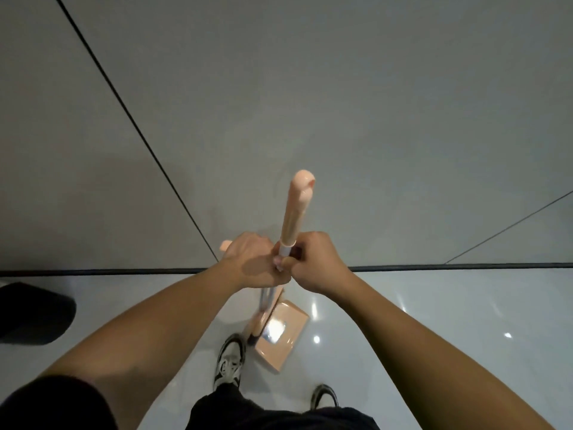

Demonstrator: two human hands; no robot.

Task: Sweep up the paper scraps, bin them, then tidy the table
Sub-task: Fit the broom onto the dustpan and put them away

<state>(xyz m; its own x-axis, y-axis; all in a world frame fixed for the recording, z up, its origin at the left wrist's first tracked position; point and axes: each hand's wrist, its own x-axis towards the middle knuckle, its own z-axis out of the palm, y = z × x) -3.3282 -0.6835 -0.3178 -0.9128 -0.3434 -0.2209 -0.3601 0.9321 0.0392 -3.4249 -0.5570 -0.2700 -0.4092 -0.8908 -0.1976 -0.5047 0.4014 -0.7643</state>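
Head view, looking down. Left hand (251, 262) and right hand (313, 262) meet in front of the body, fingers of both curled round upright poles. The right hand grips the broom handle (296, 209), whose peach grip rises above the fists. The left hand holds what looks like the dustpan's pole; motion blur makes this uncertain. The peach dustpan (280, 332) sits low over the glossy floor (434, 321), beside the left shoe (229, 361), near the wall's black skirting (465, 267).

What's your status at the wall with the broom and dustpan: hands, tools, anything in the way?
Left hand and right hand both grip the handles. Peach dustpan on the floor by the shoe. No scraps visible; wall directly ahead.
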